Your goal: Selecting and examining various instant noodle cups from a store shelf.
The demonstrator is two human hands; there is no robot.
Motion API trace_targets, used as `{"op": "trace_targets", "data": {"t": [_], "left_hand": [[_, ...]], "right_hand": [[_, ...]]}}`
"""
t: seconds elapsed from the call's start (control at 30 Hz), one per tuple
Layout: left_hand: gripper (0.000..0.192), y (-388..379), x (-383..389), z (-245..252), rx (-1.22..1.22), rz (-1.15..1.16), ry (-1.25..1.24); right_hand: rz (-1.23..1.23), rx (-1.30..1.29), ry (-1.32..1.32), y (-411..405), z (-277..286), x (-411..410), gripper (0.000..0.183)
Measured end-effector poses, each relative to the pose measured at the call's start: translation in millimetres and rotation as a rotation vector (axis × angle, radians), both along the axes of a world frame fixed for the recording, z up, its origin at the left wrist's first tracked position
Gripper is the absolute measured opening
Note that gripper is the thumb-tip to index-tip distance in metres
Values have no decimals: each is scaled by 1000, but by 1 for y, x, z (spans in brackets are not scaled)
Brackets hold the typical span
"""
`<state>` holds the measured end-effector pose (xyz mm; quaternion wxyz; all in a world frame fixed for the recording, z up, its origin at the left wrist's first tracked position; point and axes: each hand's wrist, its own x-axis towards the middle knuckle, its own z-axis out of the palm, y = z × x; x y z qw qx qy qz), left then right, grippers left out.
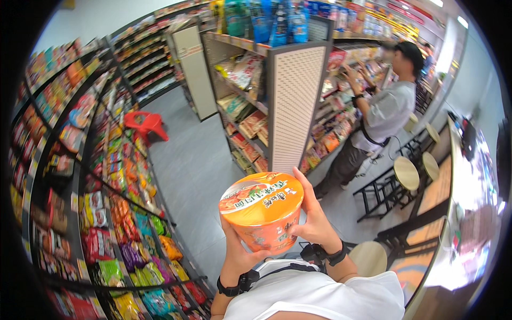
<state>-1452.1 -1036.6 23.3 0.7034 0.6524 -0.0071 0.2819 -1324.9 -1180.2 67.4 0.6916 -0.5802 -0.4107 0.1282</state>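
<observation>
Both of my hands hold an orange instant noodle bowl [262,212] in front of my body. Its round lid faces up, with printed writing and a picture of noodles. My left hand [242,248] grips the lower left side, the thumb across the base and the fingers mostly hidden behind the bowl. On the right side, my right hand [316,220] presses its thumb on the wall and reaches a finger up along the rim. Black straps with small devices are around both wrists.
Curved shelves of packaged snacks [120,216] run down the left. A red plastic stool [147,125] stands on the aisle floor. Ahead is a shelf unit with a perforated end panel [296,108]. Another person [384,108] faces shelves at right, near round stools [406,173] and a long counter [448,224].
</observation>
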Motion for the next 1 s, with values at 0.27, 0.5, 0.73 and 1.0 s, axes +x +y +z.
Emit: {"op": "trace_targets", "data": {"t": [0.27, 0.5, 0.73, 1.0], "left_hand": [[122, 19, -43, 3, 20, -104, 3], [118, 31, -140, 6, -97, -45, 22], [117, 31, -274, -11, -68, 277, 45], [117, -23, -408, -17, -98, 701, 128]], "right_hand": [[0, -17, 118, -3, -3, -53, 103], [188, 86, 307, 35, -18, -140, 116], [432, -2, 405, 75, -24, -242, 110], [852, -35, 430, 97, -51, -347, 107]]}}
